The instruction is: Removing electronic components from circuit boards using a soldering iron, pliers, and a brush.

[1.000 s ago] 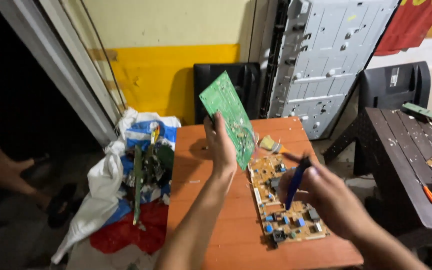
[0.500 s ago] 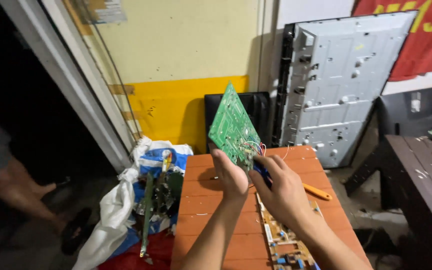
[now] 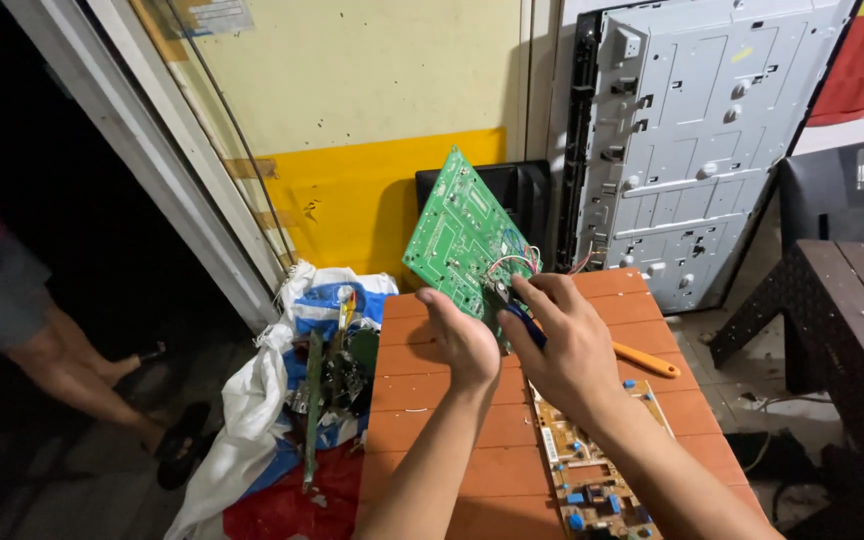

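Observation:
My left hand (image 3: pixel 464 340) holds a green circuit board (image 3: pixel 462 235) upright by its lower edge, above an orange slatted table (image 3: pixel 422 400). My right hand (image 3: pixel 562 345) grips a blue-handled cutting tool (image 3: pixel 520 318), its tip at the bundle of thin wires on the board's lower right corner. A tan circuit board (image 3: pixel 592 475) with blue parts lies flat on the table under my right forearm.
An orange-handled tool (image 3: pixel 647 362) lies on the table at right. A white and blue sack (image 3: pixel 292 390) of scrap parts sits left of the table. A grey metal panel (image 3: pixel 692 140) leans on the wall. A dark table (image 3: pixel 852 320) stands right. Another person's leg (image 3: pixel 62 370) is at far left.
The view has tilted up and closer. My right hand rose from the tan board to the green board's lower corner and now holds the tool against the wires.

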